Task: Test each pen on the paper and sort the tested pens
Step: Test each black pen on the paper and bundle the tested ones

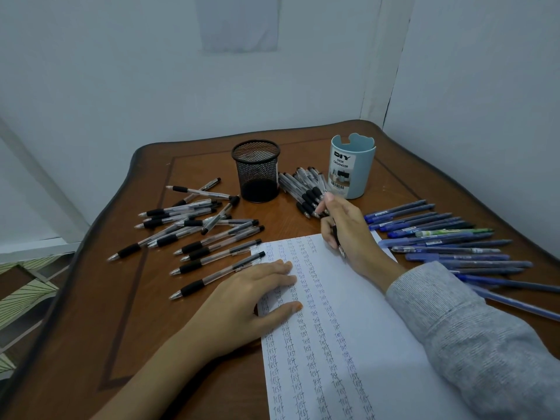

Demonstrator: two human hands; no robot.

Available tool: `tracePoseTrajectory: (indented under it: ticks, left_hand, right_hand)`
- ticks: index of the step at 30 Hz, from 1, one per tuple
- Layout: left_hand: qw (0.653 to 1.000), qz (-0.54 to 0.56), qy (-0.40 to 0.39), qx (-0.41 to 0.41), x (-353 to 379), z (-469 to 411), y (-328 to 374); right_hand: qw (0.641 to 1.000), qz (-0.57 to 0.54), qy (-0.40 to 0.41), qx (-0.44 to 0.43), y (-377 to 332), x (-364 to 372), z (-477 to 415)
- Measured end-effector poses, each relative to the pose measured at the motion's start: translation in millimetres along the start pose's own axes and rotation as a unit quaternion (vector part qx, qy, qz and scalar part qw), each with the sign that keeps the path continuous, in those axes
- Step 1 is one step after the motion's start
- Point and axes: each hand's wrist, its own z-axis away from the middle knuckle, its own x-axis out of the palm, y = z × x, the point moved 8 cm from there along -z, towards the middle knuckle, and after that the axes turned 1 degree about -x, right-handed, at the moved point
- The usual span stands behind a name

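Observation:
A white paper (357, 344) covered in columns of the written word "test" lies on the brown table (127, 313). My left hand (248, 301) rests flat on the paper's left edge, fingers straight. My right hand (345, 234) hovers over the paper's top edge and grips a black clear pen (338, 242), its tip pointing down at the sheet. The index finger stretches toward a pile of black clear pens (306, 189) behind it. Several more black pens (197, 234) lie scattered to the left. Blue pens (448, 241) lie in a row on the right.
A black mesh cup (256, 169) and a light blue desk organizer cup (351, 168) stand at the back of the table. Pale walls close in behind and to the right. The table's curved edge drops to patterned floor on the left.

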Motion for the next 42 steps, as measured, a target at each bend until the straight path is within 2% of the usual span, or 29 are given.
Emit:
tracePoseTrajectory:
  ticks: [8, 15, 18, 20, 22, 25, 32, 34, 37, 39, 40, 42]
  left_hand:
    - [1.0, -0.002, 0.001, 0.004, -1.0, 0.3, 0.6]
    - [1.0, 0.003, 0.002, 0.002, -0.3, -0.1, -0.5]
    - [1.0, 0.001, -0.001, 0.003, 0.0, -0.4, 0.0]
    - [1.0, 0.001, -0.004, 0.002, 0.2, -0.4, 0.2]
    - [1.0, 0.001, -0.002, 0.002, -0.3, -0.1, 0.4]
    - [1.0, 0.002, 0.003, 0.003, -0.6, 0.4, 0.4]
    - [1.0, 0.002, 0.003, 0.007, -1.7, 0.2, 1.0]
    - [1.0, 0.004, 0.005, 0.009, -2.0, 0.5, 1.1]
    - [1.0, 0.008, 0.011, 0.015, -2.0, 0.5, 2.0]
    - [1.0, 0.009, 0.019, 0.022, -2.4, 0.6, 2.9]
    - [0.999, 0.009, 0.025, 0.028, -2.6, 0.7, 3.5]
    - [0.998, 0.014, 0.041, 0.038, -3.8, 1.3, 4.4]
  right_hand:
    - [1.0, 0.023, 0.002, -0.022, -3.9, 0.9, 1.9]
    - [0.998, -0.017, 0.055, 0.03, -5.1, -18.2, -5.9]
    - [0.992, 0.083, 0.095, -0.013, -25.9, -35.0, -13.2]
    - [0.974, 0.194, 0.11, -0.043, -37.8, -42.0, -18.9]
    - [0.956, 0.25, 0.142, -0.059, -42.8, -48.5, -25.5]
    - [0.94, 0.292, 0.166, -0.055, -40.2, -51.0, -38.6]
    - [0.935, 0.335, 0.113, -0.017, -22.4, -40.3, -49.5]
    - [0.926, 0.353, 0.128, -0.037, -25.0, -41.3, -47.6]
    - [0.915, 0.352, 0.16, -0.115, -40.1, -33.9, -38.5]
    - [0.923, 0.323, 0.109, -0.179, -52.8, -14.5, -32.2]
    - [0.93, 0.31, 0.05, -0.194, -55.6, -0.9, -30.2]
    - [0.941, 0.28, -0.101, -0.163, -51.4, 29.4, -23.8]
